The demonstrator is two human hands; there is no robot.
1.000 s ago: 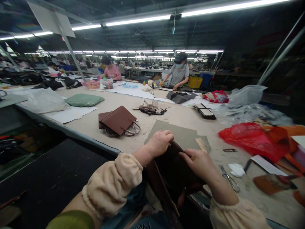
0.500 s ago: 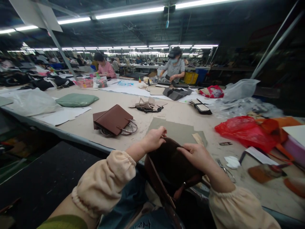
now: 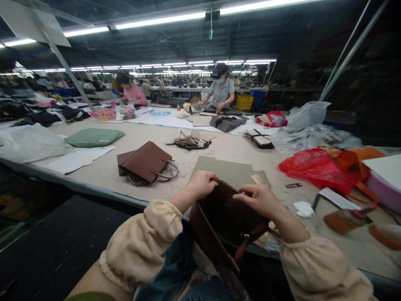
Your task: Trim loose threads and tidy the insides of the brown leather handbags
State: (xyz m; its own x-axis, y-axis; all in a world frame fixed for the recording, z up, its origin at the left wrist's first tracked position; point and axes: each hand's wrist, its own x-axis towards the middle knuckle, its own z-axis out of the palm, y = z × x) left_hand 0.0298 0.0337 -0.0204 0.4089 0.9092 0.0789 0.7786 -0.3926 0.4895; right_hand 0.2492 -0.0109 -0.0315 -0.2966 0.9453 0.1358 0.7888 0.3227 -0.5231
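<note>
A dark brown handbag (image 3: 206, 230) rests on my lap at the table's edge, its mouth open and its dark lining showing. My left hand (image 3: 203, 184) pinches the far left part of the bag's rim. Farther right along the same rim, my right hand (image 3: 255, 196) grips the edge between thumb and fingers. A strap with a small metal fitting hangs at the bag's near right side. Beyond my left hand, a second brown handbag (image 3: 147, 161) lies on its side on the table, handles toward the right. A flat grey-green sheet (image 3: 219, 165) lies just beyond my hands.
On the right are small snips (image 3: 293, 185), a crumpled white tissue (image 3: 303, 209), a brown glue pot (image 3: 340, 223) and a red plastic bag (image 3: 316, 169). A green pouch (image 3: 94, 137) lies left, scraps (image 3: 192, 140) in the middle. Two co-workers sit across the table (image 3: 150, 129).
The view has shifted slightly right. My right hand has lifted a little and bent its fingers more on the rim. The bag's strap has swung slightly to the right.
</note>
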